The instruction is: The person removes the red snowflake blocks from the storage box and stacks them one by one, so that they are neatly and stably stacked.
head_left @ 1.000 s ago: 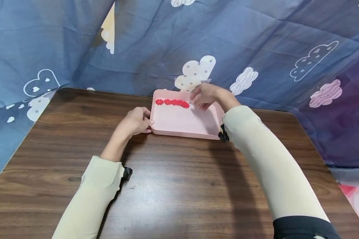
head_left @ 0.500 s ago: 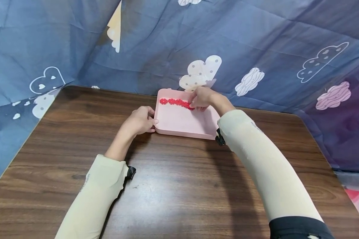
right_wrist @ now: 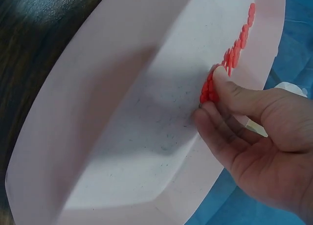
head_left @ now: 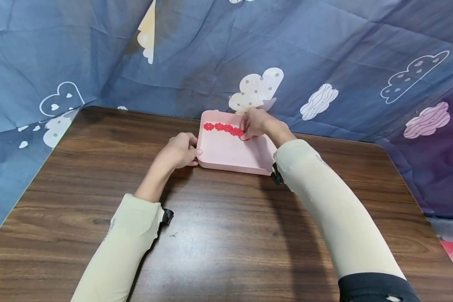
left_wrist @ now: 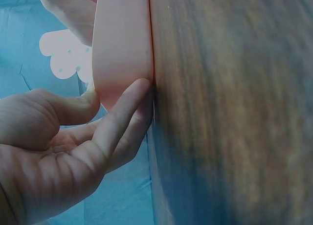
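Observation:
A shallow pink tray point(head_left: 234, 157) stands on the wooden table near the back. My left hand point(head_left: 179, 152) grips its left front corner; the left wrist view shows the thumb at the rim and fingertips against the outer wall point(left_wrist: 122, 39). Inside the tray, along the back wall, runs a row of red flower-shaped discs point(head_left: 219, 126), linked or overlapping, with a scalloped outline. At the row's right end my right hand point(head_left: 257, 123) pinches the discs between thumb and fingers. In the right wrist view these red discs point(right_wrist: 209, 90) stand tilted on edge, partly hidden by the thumb.
The dark wooden table point(head_left: 211, 235) stretches out in front of the tray. Close behind the tray hangs a blue cloth point(head_left: 188, 54) with printed clouds. A black strap piece point(head_left: 276, 174) on the right wrist overlaps the tray's right front corner.
The right hand has moved left and down onto the right end of the red row and now pinches it. The left hand stays at the tray's corner. The head view has shifted slightly.

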{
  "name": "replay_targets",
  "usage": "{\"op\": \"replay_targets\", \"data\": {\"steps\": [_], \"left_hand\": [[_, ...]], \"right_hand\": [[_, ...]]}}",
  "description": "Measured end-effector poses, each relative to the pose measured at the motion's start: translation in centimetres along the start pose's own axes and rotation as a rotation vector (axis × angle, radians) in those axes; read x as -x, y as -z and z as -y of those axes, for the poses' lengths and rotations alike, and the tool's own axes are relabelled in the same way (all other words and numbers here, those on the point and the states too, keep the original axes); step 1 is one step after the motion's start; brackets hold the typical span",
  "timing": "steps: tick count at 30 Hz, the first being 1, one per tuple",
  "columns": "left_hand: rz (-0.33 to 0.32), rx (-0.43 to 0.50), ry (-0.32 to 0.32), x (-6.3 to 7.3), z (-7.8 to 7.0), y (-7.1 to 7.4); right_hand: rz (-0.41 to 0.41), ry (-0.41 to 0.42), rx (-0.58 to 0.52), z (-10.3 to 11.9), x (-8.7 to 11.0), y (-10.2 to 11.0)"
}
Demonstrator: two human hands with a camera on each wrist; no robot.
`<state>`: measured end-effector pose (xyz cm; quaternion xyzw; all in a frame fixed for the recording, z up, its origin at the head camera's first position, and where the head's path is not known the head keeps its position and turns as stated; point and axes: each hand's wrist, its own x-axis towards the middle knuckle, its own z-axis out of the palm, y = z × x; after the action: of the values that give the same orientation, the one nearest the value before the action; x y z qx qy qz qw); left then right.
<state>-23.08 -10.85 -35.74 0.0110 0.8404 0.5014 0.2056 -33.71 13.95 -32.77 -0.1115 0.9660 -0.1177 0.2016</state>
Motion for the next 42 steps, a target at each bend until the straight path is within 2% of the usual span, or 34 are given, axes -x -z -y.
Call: {"op": "replay_targets", "data": {"steps": [10, 16, 24, 32, 36, 39, 42], "left_hand": [[-0.004, -0.005, 0.002, -0.1, 0.0, -0.1], [-0.009, -0.007, 0.002, 0.0, 0.1, -0.1], [-0.006, 0.010, -0.008, -0.1, 0.1, -0.2], [-0.001, 0.013, -0.008, -0.1, 0.2, -0.2], [-0.002, 0.019, -0.008, -0.1, 0.3, -0.2], [-0.002, 0.018, -0.010, -0.1, 0.3, -0.2], [0.000, 0.025, -0.012, -0.1, 0.2, -0.1]], "right_hand": [[0.006, -0.033, -0.092, -0.6, 0.4, 0.2], [0.033, -0.020, -0.184, -1.3, 0.8, 0.5], [0.013, -0.011, -0.259, -2.4, 1.5, 1.5], [0.015, -0.011, -0.277, -3.7, 2.5, 2.5], [0.016, -0.031, -0.252, -4.4, 3.0, 2.9], [0.005, -0.034, -0.195, -5.1, 3.4, 3.4], [0.007, -0.042, -0.203, -5.6, 3.9, 4.1]]}}
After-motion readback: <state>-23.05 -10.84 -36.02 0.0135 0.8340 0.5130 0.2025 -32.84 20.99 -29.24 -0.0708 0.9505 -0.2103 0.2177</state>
